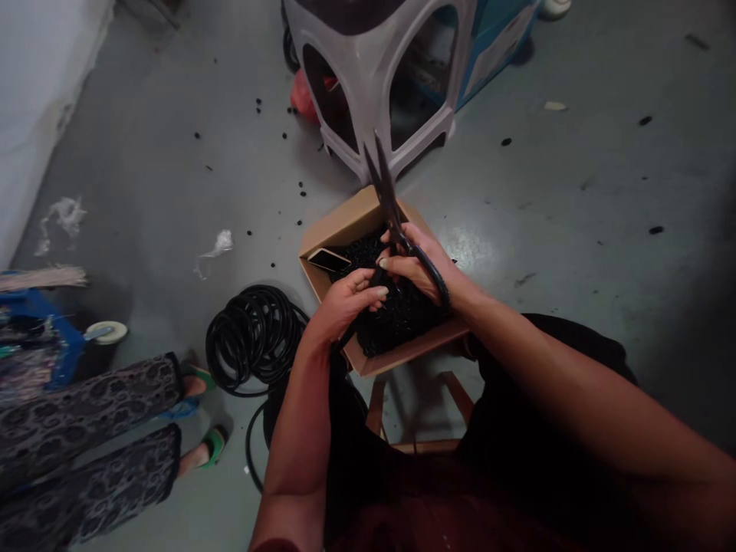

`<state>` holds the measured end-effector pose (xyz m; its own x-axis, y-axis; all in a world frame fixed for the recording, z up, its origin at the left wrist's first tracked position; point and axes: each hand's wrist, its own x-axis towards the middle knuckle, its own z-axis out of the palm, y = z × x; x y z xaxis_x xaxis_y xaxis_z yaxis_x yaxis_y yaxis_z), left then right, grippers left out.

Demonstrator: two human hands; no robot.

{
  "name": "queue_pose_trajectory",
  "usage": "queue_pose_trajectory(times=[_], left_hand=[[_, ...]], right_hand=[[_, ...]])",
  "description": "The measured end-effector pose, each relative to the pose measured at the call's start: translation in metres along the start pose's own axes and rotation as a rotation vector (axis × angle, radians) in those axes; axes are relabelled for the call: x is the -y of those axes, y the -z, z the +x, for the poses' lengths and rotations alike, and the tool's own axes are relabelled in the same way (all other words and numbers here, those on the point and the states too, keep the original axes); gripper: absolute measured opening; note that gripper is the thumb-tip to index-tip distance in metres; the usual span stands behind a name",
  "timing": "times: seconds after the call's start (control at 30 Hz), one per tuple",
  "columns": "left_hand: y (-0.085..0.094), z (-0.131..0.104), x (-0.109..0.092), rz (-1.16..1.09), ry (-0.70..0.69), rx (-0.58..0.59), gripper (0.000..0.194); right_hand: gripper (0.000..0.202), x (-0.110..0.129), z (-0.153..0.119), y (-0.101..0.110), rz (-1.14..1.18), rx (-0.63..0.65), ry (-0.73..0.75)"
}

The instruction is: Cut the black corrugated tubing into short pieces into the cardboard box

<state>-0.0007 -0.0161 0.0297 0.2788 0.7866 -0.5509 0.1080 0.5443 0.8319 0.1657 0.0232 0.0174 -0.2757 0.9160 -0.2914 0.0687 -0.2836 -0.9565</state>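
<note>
Black-handled scissors [389, 199] are in my right hand [422, 268], their blades slightly apart and pointing away from me. My left hand [350, 299] is pinched around a dark tube or cord whose tail hangs below the palm. The fingertips of both hands are close together above a cardboard box [345, 218]. Small black pieces [394, 322] fill much of the box, and a flat black object with a pale edge [330, 261] leans inside its left corner. Left of the box, a coil of black tubing [253, 337] lies on the floor.
Beyond the box stands a grey plastic stool [371, 92] beside a blue box [500, 46]. A person's patterned trouser legs [109, 399] and green sandals [214, 446] are at the left, near a blue crate [72, 345]. Black bits and plastic scraps [223, 243] dot the floor.
</note>
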Motion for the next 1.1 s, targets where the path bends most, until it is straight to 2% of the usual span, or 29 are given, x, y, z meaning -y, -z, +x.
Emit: queue_pose_trajectory(times=[0.1,0.27,0.4,0.57,0.67,0.83,1.1], left_hand=[[0.002,0.004,0.007,0.084,-0.057,-0.064,0.041],[0.003,0.004,0.006,0.384,-0.196,-0.288,0.022],[0.006,-0.001,-0.002,0.612,-0.272,-0.357,0.015],[0.025,-0.007,-0.006,0.588,-0.288,-0.488,0.026],[0.039,-0.011,-0.006,0.563,-0.283,-0.534,0.028],[0.050,-0.015,-0.007,0.542,-0.275,-0.559,0.030],[0.057,-0.019,-0.010,0.547,-0.261,-0.564,0.031]], right_hand=[[0.032,-0.007,0.004,0.001,0.064,-0.056,0.016],[0.036,-0.014,0.007,-0.003,0.257,-0.094,-0.045],[0.038,-0.016,0.009,-0.007,0.358,-0.109,-0.104],[0.033,-0.017,0.006,-0.012,0.210,-0.103,-0.156],[0.033,-0.015,0.000,-0.018,0.080,-0.052,-0.161],[0.039,-0.017,-0.013,-0.031,-0.130,0.095,-0.155],[0.038,-0.027,-0.027,-0.049,-0.187,0.197,-0.156]])
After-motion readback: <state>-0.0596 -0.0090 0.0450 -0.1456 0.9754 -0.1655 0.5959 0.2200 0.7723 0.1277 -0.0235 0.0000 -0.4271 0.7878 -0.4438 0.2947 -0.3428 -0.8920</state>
